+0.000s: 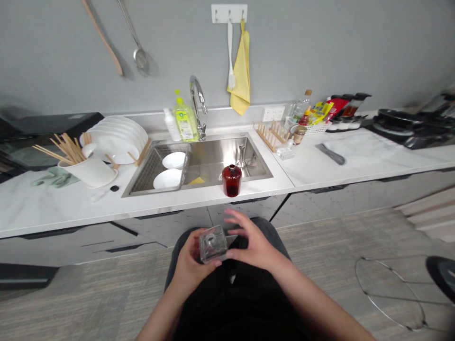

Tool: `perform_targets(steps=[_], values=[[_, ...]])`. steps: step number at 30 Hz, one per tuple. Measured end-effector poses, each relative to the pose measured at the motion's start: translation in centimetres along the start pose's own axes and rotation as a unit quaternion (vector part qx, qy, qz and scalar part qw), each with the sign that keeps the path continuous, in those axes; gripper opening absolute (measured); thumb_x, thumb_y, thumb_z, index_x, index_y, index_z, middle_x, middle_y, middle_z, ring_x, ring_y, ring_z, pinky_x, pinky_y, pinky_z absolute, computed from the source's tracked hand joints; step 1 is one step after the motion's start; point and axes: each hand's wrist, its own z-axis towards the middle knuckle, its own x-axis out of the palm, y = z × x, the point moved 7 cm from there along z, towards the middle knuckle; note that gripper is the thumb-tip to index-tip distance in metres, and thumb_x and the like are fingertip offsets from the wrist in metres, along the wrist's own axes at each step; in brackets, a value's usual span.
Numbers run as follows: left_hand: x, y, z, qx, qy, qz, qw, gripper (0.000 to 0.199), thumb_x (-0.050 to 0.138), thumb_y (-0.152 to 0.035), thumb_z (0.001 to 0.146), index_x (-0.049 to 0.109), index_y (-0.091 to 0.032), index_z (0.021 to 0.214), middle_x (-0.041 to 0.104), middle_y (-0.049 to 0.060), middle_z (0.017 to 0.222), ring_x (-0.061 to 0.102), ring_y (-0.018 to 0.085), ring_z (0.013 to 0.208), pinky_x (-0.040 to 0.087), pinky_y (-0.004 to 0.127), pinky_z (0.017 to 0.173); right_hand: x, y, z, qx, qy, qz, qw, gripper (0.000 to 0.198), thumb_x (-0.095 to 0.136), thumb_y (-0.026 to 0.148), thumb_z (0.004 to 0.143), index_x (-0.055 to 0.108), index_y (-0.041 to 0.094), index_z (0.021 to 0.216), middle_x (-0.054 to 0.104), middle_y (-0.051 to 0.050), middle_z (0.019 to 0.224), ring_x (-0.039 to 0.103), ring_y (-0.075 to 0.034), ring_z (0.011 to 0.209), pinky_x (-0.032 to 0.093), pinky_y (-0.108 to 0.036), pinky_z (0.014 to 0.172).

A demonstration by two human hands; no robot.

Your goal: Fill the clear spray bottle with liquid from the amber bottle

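In front of my lap, my left hand (194,258) is wrapped round a clear square glass bottle (212,242), its round neck opening facing up toward me. Close by on its right is my right hand (254,240), blurred, with fingers spread apart; the thumb tip is near the bottle's lower right side, and whether it touches I cannot tell. A dark red glass bottle (232,182) with an uncapped narrow neck stands upright at the counter's front edge, before the sink (265,166).
White bowls (168,179) sit in the sink's wire basket (145,163). Left of it are a rack of white plates (119,132) and a white holder (92,173) with chopsticks. Behind stand soap bottles (185,124) and the faucet (195,94). A wooden rack (272,137) is to the right.
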Motion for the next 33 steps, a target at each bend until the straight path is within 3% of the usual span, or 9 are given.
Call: perform_targets(steps=[4, 7, 10, 13, 15, 17, 21, 27, 33], values=[[-3.0, 0.8, 0.4, 0.000, -0.053, 0.010, 0.999, 0.086, 0.112, -0.051, 0.064, 0.072, -0.034, 0.138, 0.084, 0.013, 0.136, 0.085, 0.041, 0.121, 0.073, 0.055, 0.103, -6.1, 0.6, 2.7, -0.055, -0.165, -0.113, 0.978, 0.083, 0.098, 0.046, 0.096, 0.059, 0.036, 0.168, 0.071, -0.016, 0.158, 0.072, -0.037, 0.143, 0.064, -0.060, 0.119], [-4.9, 0.6, 1.3, 0.001, -0.083, -0.009, 0.997, 0.087, 0.114, -0.045, 0.062, 0.073, -0.033, 0.138, 0.084, 0.013, 0.136, 0.086, 0.040, 0.119, 0.074, 0.053, 0.101, -8.9, 0.3, 6.1, -0.072, -0.219, -0.170, 0.958, 0.101, 0.101, 0.050, 0.091, 0.049, 0.033, 0.175, 0.065, -0.020, 0.167, 0.066, -0.041, 0.153, 0.058, -0.065, 0.126], [-6.1, -0.2, 2.5, 0.000, -0.104, -0.024, 0.994, 0.087, 0.114, -0.041, 0.061, 0.075, -0.032, 0.137, 0.085, 0.012, 0.135, 0.087, 0.037, 0.112, 0.075, 0.050, 0.098, -9.6, -1.1, 10.2, -0.055, -0.197, -0.192, 0.960, 0.130, 0.106, 0.056, 0.082, 0.032, 0.030, 0.185, 0.048, -0.024, 0.183, 0.054, -0.045, 0.166, 0.045, -0.072, 0.137], [-6.9, -1.2, 3.9, -0.005, -0.112, -0.042, 0.993, 0.086, 0.114, -0.037, 0.061, 0.076, -0.032, 0.137, 0.085, 0.011, 0.128, 0.086, 0.034, 0.106, 0.075, 0.048, 0.095, -9.2, -3.1, 13.4, -0.029, -0.165, -0.164, 0.972, 0.142, 0.109, 0.052, 0.077, 0.023, 0.028, 0.188, 0.048, -0.024, 0.183, 0.053, -0.044, 0.168, 0.040, -0.070, 0.141], [-7.3, -1.8, 5.0, -0.006, -0.115, -0.061, 0.992, 0.086, 0.115, -0.035, 0.060, 0.077, -0.031, 0.136, 0.084, 0.010, 0.128, 0.086, 0.033, 0.106, 0.075, 0.046, 0.095, -8.8, -4.2, 14.6, -0.012, -0.156, -0.143, 0.977, 0.137, 0.108, 0.045, 0.078, 0.026, 0.028, 0.187, 0.058, -0.021, 0.176, 0.059, -0.041, 0.164, 0.042, -0.067, 0.140], [-7.7, -2.7, 6.2, 0.006, -0.121, -0.078, 0.990, 0.087, 0.116, -0.033, 0.058, 0.077, -0.031, 0.136, 0.083, 0.010, 0.129, 0.085, 0.031, 0.108, 0.074, 0.043, 0.096, -8.7, -4.7, 15.2, 0.005, -0.161, -0.135, 0.978, 0.122, 0.106, 0.040, 0.078, 0.040, 0.025, 0.180, 0.069, -0.019, 0.163, 0.068, -0.039, 0.153, 0.049, -0.064, 0.136], [-8.6, -5.1, 9.6, 0.056, -0.138, -0.098, 0.984, 0.093, 0.117, -0.024, 0.050, 0.076, -0.030, 0.133, 0.080, 0.009, 0.132, 0.082, 0.029, 0.112, 0.072, 0.038, 0.093, -9.4, -3.2, 16.3, 0.010, -0.174, -0.150, 0.973, 0.098, 0.106, 0.042, 0.073, 0.063, 0.019, 0.158, 0.081, -0.018, 0.145, 0.078, -0.039, 0.132, 0.059, -0.062, 0.125], [-8.6, -8.6, 18.5, 0.101, -0.103, -0.195, 0.970, 0.083, 0.116, -0.026, 0.055, 0.078, -0.029, 0.129, 0.079, 0.004, 0.130, 0.078, 0.023, 0.112, 0.069, 0.035, 0.098, -11.9, 2.0, 22.7, -0.068, -0.100, -0.200, 0.972, 0.095, 0.109, 0.052, 0.071, 0.068, 0.024, 0.151, 0.082, -0.016, 0.141, 0.080, -0.042, 0.126, 0.063, -0.066, 0.118], [-6.8, -10.7, 29.0, 0.075, -0.008, -0.304, 0.950, 0.078, 0.112, -0.023, 0.064, 0.081, -0.036, 0.134, 0.083, 0.003, 0.131, 0.079, 0.024, 0.115, 0.071, 0.042, 0.101, -14.3, 1.0, 32.4, -0.083, -0.040, -0.168, 0.981, 0.093, 0.109, 0.048, 0.071, 0.066, 0.028, 0.151, 0.080, -0.015, 0.146, 0.081, -0.043, 0.127, 0.065, -0.069, 0.117]])
